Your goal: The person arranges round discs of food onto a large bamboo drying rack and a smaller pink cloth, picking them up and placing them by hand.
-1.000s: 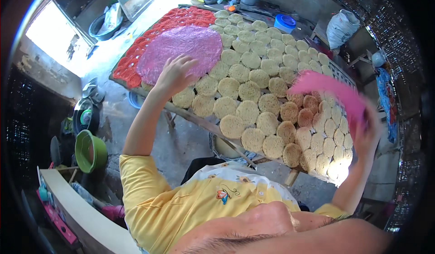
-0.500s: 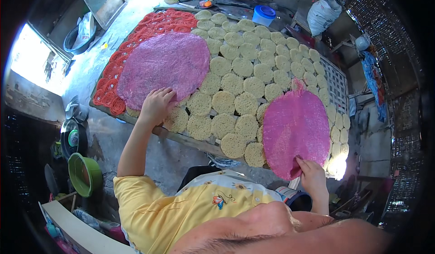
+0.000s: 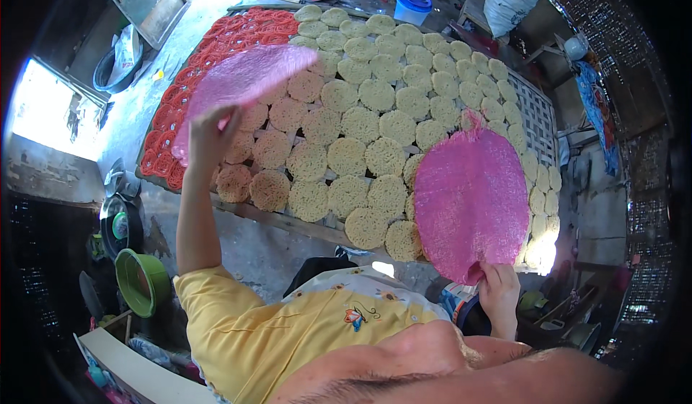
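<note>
My left hand (image 3: 213, 136) is closed on the near edge of a pink woven sheet (image 3: 241, 76), which is lifted and tilted over the left part of a rack. My right hand (image 3: 499, 289) pinches the near edge of an oval pink woven piece (image 3: 472, 195) with a frayed tuft at its far end. That piece lies over the rack's right side, hiding what is under it. Between the two spread rows of round, pale yellow, lacy crackers (image 3: 380, 94). Bright red crackers (image 3: 245, 33) of a similar stringy look cover the far left.
A woven lattice (image 3: 535, 119) of the rack shows at the right. Beyond it stand a blue-lidded tub (image 3: 413, 6) and a white sack (image 3: 510, 4). A green basin (image 3: 142, 281) is on the left, with a pale board (image 3: 140, 368) nearer me.
My left hand has raised the left pink sheet and drawn it leftward, exposing more pale crackers. My right hand stays at the right piece's near edge, with little movement.
</note>
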Demonstrator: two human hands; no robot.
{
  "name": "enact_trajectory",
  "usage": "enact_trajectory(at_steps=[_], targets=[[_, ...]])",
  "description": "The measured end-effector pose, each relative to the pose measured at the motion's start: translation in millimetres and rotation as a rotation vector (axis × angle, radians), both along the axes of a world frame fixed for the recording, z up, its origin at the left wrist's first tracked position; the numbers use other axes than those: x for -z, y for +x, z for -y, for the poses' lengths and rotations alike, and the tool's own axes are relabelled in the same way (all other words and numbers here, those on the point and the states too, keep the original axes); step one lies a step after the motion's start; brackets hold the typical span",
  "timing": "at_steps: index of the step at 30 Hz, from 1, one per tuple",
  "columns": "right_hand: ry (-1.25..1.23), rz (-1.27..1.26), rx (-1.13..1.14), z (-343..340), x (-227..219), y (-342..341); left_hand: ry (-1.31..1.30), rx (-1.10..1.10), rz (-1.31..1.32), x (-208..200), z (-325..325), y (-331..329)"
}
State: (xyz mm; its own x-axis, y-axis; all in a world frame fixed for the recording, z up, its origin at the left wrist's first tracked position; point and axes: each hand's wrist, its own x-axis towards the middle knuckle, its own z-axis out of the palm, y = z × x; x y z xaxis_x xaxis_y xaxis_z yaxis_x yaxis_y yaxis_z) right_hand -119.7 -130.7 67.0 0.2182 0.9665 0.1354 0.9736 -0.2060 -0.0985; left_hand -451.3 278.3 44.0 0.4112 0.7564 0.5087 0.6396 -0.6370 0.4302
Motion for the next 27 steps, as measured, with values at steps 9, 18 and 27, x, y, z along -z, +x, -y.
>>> enact_trajectory(at_steps=[9,18,27], targets=[[-0.034,-0.176,0.059,4.5,2.9,-6.1,-0.320,0.487,0.339,-77.5,43.2,140.9],[0.355,-0.179,0.652,50.1,54.9,28.8,-0.196,1.023,0.151,-16.0,231.2,306.3],[0.877,-1.666,1.004,67.3,71.4,6.6,-0.381,1.315,-0.245,17.3,300.0,284.3]])
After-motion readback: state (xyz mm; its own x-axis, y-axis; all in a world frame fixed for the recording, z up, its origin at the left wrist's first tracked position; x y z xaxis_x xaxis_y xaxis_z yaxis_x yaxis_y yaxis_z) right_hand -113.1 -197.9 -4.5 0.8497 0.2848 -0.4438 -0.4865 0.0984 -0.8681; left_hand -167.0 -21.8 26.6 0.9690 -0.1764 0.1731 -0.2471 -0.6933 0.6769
